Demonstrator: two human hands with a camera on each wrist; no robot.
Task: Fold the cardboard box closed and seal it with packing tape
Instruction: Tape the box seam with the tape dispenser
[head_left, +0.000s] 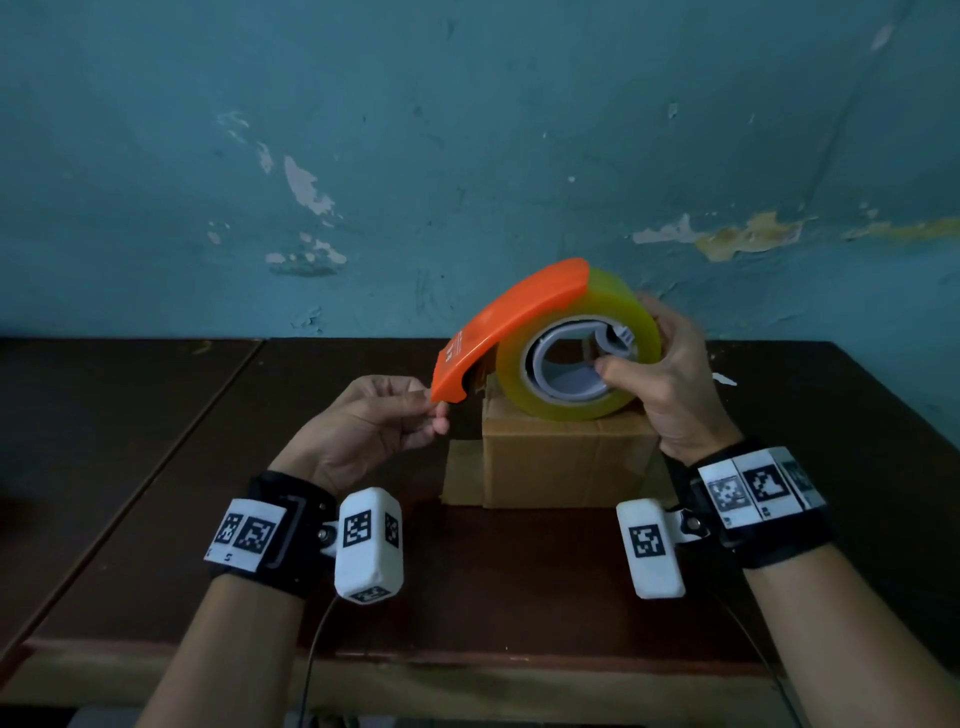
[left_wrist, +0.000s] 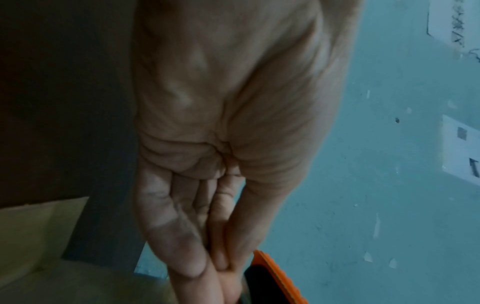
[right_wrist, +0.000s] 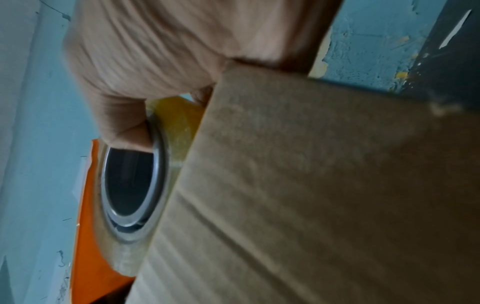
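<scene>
on the dark wooden table (head_left: 156, 467), near its middle, sits the small cardboard box (head_left: 566, 457), its top flaps folded down as far as we can see, though the roll hides much of the top. we judge it light and fairly stiff at the walls but soft along the flap seam, so it may slide or dent if we press hard; steadying it by a side wall would help. just above its top, perhaps touching it, we hold the tape dispenser (head_left: 511, 325), an orange plastic hood over a yellowish roll of clear packing tape (head_left: 623, 312). our right hand (head_left: 670, 384) grips the roll, thumb hooked into the grey core and fingers curled over the far rim, a firm hold on a hard, smooth, somewhat heavy thing. our left hand (head_left: 363, 431) pinches at the hood's lower lip, fingertips together, likely on the loose tape end, which we cannot make out. that film will be thin, sticky and quick to fold on itself. behind stands a peeling blue wall (head_left: 467, 130).
</scene>
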